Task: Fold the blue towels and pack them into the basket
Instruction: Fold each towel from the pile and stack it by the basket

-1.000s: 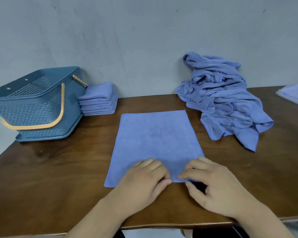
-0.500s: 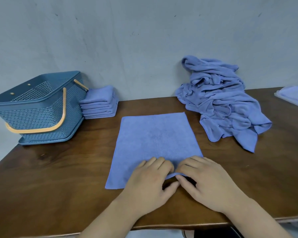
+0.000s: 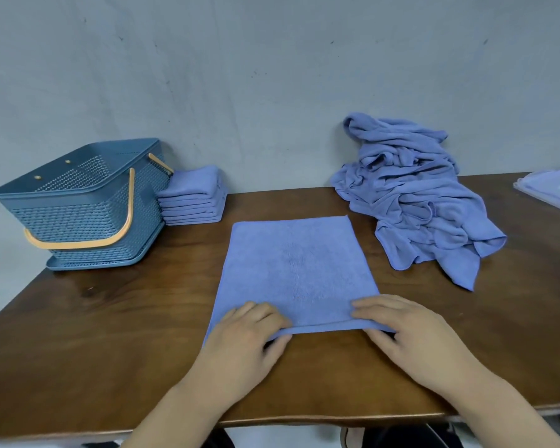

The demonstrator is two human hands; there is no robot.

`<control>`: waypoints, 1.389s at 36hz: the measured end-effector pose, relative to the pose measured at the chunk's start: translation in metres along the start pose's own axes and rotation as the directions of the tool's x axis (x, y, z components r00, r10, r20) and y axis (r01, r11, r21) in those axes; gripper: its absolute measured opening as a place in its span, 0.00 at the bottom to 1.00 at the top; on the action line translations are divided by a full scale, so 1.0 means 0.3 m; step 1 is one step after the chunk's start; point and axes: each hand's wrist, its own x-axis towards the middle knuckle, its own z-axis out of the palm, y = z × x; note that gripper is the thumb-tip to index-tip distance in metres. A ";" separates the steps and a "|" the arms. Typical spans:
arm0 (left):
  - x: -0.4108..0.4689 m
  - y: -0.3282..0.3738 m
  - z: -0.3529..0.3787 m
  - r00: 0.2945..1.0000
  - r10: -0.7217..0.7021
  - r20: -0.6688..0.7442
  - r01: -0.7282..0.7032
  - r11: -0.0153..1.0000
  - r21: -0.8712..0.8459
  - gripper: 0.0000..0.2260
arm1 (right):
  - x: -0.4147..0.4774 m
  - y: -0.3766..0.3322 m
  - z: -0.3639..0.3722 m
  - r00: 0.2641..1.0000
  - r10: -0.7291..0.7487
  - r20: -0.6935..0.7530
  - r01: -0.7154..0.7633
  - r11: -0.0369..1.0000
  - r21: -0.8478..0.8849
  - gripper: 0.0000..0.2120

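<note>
Spread flat at centre of tabletop [image 3: 110, 334], basket [image 3: 78, 205] far left: blue towel [image 3: 295, 266], near edge pinched by left hand [image 3: 243, 337] and right hand [image 3: 411, 337]. Liable to fold crooked if one corner slips.

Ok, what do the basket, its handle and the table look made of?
Basket: moulded blue plastic, matte, judging by its perforated woven-pattern walls. Handle: smooth orange-tan, probably plastic, perhaps wood. Table: dark wood or veneer, glossy, with visible grain and reflections.
</note>
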 end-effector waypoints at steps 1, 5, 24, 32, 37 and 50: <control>-0.020 -0.026 -0.019 1.000 -0.017 -0.003 0.017 1.000 -0.010 0.14 | -0.006 0.015 -0.011 0.999 0.036 0.010 -0.036 0.998 0.056 0.14; -0.101 -0.129 -0.078 0.995 -0.092 -0.026 0.091 0.994 -0.055 0.11 | -0.014 0.035 -0.032 0.994 0.111 0.017 -0.111 0.954 0.277 0.13; -0.160 -0.207 -0.116 0.951 -0.309 0.010 0.301 0.917 -0.261 0.11 | -0.003 0.040 -0.043 0.975 0.218 0.043 -0.214 0.870 0.445 0.12; -0.170 -0.208 -0.132 0.901 -0.433 0.008 0.393 0.808 -0.438 0.08 | -0.009 0.024 -0.063 0.970 0.240 0.024 -0.217 0.824 0.523 0.09; -0.164 -0.218 -0.138 0.896 -0.443 0.002 0.369 0.743 -0.559 0.09 | -0.010 0.012 -0.078 0.962 0.274 0.016 -0.228 0.766 0.601 0.10; 0.039 -0.263 -0.169 0.887 -0.440 -0.137 0.202 0.638 -0.743 0.19 | 0.164 -0.006 -0.113 0.925 0.344 -0.162 -0.140 0.705 0.695 0.09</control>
